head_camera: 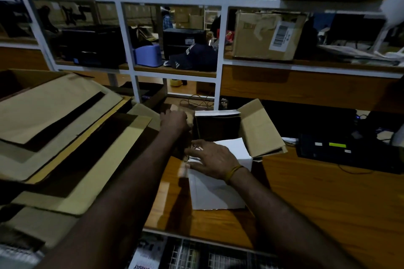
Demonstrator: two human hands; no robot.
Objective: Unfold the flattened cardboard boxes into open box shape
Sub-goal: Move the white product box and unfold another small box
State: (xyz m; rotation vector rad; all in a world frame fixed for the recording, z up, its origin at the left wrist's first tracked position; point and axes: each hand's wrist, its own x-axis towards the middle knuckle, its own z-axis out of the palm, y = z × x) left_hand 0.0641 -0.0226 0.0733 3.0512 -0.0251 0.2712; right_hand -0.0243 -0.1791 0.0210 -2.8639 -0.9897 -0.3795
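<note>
Standing between both hands, box [220,137]: left [175,119] apparently gripping flap, right [211,159] spread flat

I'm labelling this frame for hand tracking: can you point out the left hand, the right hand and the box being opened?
left hand [175,120], head view, back of the hand.
right hand [211,158], head view, back of the hand.
box [260,129], head view, raised brown flap on its right side.

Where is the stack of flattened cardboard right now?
In the head view, the stack of flattened cardboard lies at the left, beside the left hand and left of the half-opened box.
</note>
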